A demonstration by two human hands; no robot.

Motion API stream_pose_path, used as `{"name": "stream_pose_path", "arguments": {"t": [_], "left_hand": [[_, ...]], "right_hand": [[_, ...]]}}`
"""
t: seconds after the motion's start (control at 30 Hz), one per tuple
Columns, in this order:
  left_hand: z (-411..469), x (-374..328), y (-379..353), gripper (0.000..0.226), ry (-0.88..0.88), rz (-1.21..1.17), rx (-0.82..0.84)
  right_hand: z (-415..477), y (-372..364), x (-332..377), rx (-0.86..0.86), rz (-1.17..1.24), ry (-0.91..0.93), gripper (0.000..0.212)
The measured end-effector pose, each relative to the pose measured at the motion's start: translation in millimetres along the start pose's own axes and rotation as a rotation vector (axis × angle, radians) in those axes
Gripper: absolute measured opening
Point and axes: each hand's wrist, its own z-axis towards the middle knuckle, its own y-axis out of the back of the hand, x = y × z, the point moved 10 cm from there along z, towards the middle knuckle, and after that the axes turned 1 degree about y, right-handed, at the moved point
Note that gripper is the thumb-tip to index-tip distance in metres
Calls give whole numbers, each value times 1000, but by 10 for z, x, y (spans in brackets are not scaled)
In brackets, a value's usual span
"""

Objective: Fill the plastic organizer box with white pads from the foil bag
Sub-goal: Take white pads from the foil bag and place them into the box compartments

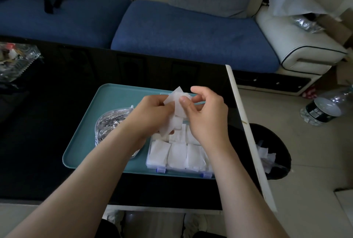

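Foil bag (108, 126) partly hidden behind left hand (152, 116); organizer box (152, 166) far end covered by hands. Left hand and right hand (207, 117) both pinch bunch of white pads (176, 102), thin, squarish.

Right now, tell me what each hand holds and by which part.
Both hold a bunch of white pads. The left hand grips the bunch's lower part; the right hand pinches the uppermost pad at its edge, thumb on top.

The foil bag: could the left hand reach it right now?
Probably yes: the foil bag lies just beside the left hand with nothing between, though that hand already grips white pads.
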Motion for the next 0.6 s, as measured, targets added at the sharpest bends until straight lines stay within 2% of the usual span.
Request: {"name": "stream_pose_path", "arguments": {"t": [0.1, 0.23, 0.43, 0.5, 0.6], "left_hand": [[26, 17, 8, 31, -2, -13, 11], [63, 73, 94, 30, 9, -16, -50], [56, 135, 113, 26, 88, -54, -78], [39, 133, 58, 25, 110, -81, -38], [19, 114, -41, 24, 129, -147, 39]], "right_hand": [[-17, -120, -141, 95, 96, -138, 33], [-17, -45, -275, 36, 288, -266, 11], [-72, -44, -445, -23, 683, -519, 23], [-76, -124, -424, 34, 771, -539, 28], [-68, -144, -349, 82, 695, -467, 24]]}}
